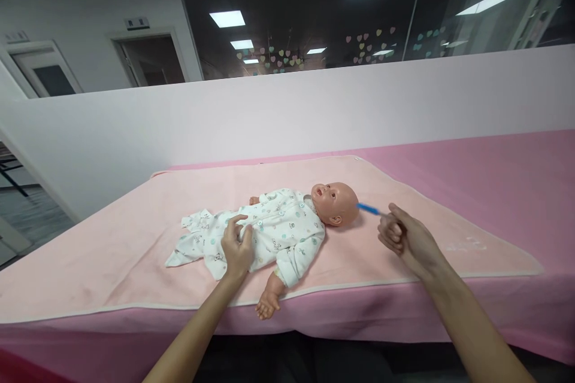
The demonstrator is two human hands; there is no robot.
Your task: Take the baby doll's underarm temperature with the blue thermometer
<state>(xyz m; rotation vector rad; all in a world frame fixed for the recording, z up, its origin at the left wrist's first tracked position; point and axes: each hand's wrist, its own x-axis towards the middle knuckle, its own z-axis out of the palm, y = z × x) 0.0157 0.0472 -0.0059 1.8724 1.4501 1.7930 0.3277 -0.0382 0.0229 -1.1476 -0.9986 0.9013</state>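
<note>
A baby doll point(341, 203) lies on its back, its head to the right, dressed in a white patterned romper point(287, 224). My left hand point(238, 245) rests at the doll's lower body, thumb and fingers apart, touching the cloth. Closed around the handle of a slim tool with a blue end point(368, 209), my right hand point(404, 236) is to the right of the doll's head. The blue end points at the top of the head, at or very near it; contact is not clear. Most of the handle is hidden in my fingers, so its exact kind cannot be made out.
Under the doll spreads a peach blanket point(135, 263) with a pale edge, over a pink table cover point(503, 191). A low white wall point(287, 119) runs along the back. Behind it stands a dark window point(314, 18) with heart stickers.
</note>
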